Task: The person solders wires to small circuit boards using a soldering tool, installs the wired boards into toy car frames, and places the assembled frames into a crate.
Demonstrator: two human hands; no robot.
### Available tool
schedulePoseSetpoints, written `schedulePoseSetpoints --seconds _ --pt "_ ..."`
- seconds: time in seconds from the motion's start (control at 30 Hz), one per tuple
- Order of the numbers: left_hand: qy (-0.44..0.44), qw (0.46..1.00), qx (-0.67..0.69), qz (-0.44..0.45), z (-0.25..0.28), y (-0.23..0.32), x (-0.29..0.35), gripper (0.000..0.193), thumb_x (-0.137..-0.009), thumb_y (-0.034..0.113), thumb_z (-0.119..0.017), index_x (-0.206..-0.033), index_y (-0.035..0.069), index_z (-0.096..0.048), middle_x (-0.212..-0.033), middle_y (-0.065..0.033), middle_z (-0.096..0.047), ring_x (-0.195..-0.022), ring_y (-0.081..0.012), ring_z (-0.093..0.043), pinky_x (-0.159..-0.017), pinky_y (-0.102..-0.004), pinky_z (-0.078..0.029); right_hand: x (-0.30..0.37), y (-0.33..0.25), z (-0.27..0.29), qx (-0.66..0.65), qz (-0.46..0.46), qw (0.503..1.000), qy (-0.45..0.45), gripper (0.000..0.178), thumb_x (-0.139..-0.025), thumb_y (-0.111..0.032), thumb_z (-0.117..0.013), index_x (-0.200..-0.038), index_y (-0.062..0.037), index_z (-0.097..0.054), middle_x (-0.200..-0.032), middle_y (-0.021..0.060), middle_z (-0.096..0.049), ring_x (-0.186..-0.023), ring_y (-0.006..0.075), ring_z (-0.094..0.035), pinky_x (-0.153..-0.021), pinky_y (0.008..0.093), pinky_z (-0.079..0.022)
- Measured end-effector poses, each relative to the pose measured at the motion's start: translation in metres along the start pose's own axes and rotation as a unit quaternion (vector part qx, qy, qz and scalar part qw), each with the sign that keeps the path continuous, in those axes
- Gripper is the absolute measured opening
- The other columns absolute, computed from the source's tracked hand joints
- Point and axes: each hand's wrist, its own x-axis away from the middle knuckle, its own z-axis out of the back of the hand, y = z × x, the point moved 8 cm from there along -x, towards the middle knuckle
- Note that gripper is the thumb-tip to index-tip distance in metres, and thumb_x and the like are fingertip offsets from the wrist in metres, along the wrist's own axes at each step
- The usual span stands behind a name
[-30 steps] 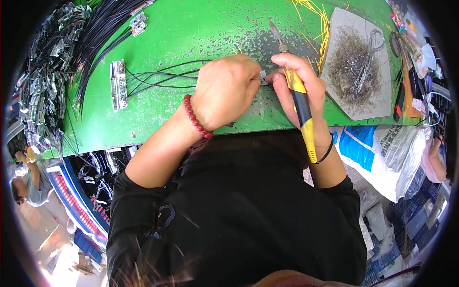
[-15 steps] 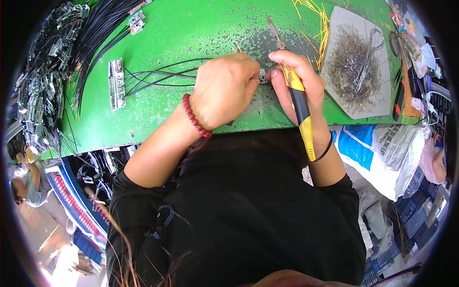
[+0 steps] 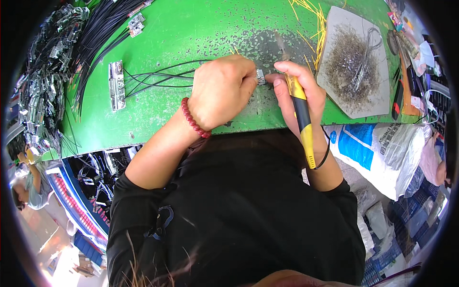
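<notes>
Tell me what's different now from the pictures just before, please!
The right hand and the soldering iron in it shifted slightly back toward the person, and its tip looks blurry now. Nothing was visibly taken hold of or let go. The left hand, with the small connector at its fingertips, stayed nearly put, and so did the black wires.

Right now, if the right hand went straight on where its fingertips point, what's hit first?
Likely the small connector at the left hand's fingertips; the left hand itself lies just past it. The gap to the right hand looks slim, but depth is unclear here.
</notes>
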Motion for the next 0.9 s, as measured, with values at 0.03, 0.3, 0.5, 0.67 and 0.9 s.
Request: schedulePoseSetpoints --seconds 0.03,0.3,0.5,0.67,0.9 --pt "0.0 1.0 -0.001 0.001 0.0 0.0 0.001 0.007 -0.079 0.009 -0.065 -0.082 0.003 -0.065 -0.08 -0.0123 -0.064 -0.074 -0.0312 -0.064 -0.065 -0.0378 -0.051 0.001 -0.001 0.0 -0.001 0.0 1.0 0.0 0.025 -0.089 0.005 -0.06 -0.113 -0.0036 -0.06 -0.091 0.0067 -0.067 -0.079 0.0116 -0.068 -0.065 0.0222 -0.05" --pt "0.012 1.0 0.006 -0.003 0.002 -0.001 0.002 0.007 -0.079 0.008 -0.067 -0.082 0.002 -0.064 -0.078 -0.0116 -0.065 -0.072 -0.0301 -0.064 -0.064 -0.0363 -0.05 0.014 0.0 0.029 -0.077 -0.069 0.995 0.016 0.043 -0.093 -0.03 -0.062 -0.119 0.0048 -0.06 -0.077 0.0083 -0.066 -0.066 0.0099 -0.059 -0.061 0.0234 -0.047" --pt "0.014 1.0 0.026 0.008 0.001 -0.002 0.002 0.01 -0.081 0.016 -0.064 -0.078 0.007 -0.062 -0.079 -0.0114 -0.063 -0.074 -0.0337 -0.062 -0.063 -0.0433 -0.049 0.037 0.011 0.05 -0.087 -0.013 0.991 0.098 0.042 -0.089 -0.032 -0.063 -0.107 0.0059 -0.065 -0.075 0.0055 -0.06 -0.065 0.0085 -0.053 -0.058 0.0228 -0.04" --pt "0.015 1.0 0.024 0.006 0.001 -0.002 0.002 0.009 -0.081 0.015 -0.065 -0.079 0.007 -0.062 -0.078 -0.0114 -0.063 -0.074 -0.0337 -0.062 -0.063 -0.0433 -0.049 0.048 0.025 0.053 -0.167 -0.036 0.976 0.134 0.032 -0.083 -0.022 -0.066 -0.097 0.0044 -0.055 -0.08 0.0077 -0.057 -0.059 0.0096 -0.051 -0.053 0.0219 -0.042" --pt "0.012 1.0 0.011 -0.004 0.002 0.0 0.002 0.007 -0.08 0.008 -0.066 -0.083 0.002 -0.063 -0.078 -0.0121 -0.064 -0.071 -0.0297 -0.063 -0.064 -0.035 -0.05 0.045 0.026 0.048 -0.164 -0.066 0.979 0.101 0.027 -0.081 -0.018 -0.066 -0.093 0.0027 -0.053 -0.078 0.0076 -0.056 -0.058 0.0096 -0.052 -0.053 0.0217 -0.042"
